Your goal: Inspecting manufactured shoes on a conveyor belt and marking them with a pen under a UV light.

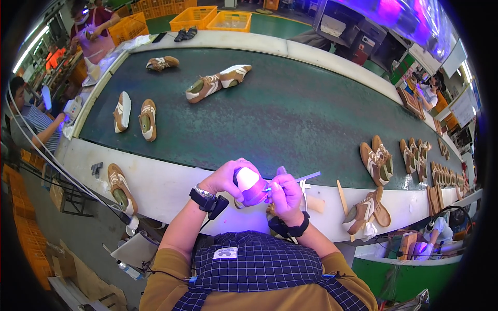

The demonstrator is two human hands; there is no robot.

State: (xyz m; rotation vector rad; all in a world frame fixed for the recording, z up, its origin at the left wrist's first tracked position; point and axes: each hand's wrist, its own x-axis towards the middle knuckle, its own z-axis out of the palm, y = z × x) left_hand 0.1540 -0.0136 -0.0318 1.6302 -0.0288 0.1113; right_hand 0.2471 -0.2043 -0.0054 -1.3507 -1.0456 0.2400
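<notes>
Under a violet glow, my left hand grips a shoe just above the near edge of the worktable. The shoe's white part faces up, and its lower part looks purple in this light. My right hand pinches a thin pen-like tool, its shaft slanting up to the right and its tip close to or touching the shoe's side. I cannot make out the tip. Right of my hands, a brown and white sneaker stands on the white ledge beside a loose sole and a flat wooden stick.
A green conveyor belt runs ahead, carrying several brown sneakers. More sneakers line its right side. Another sneaker stands on the left ledge, near a hanging cable. Other people work at the far left and right.
</notes>
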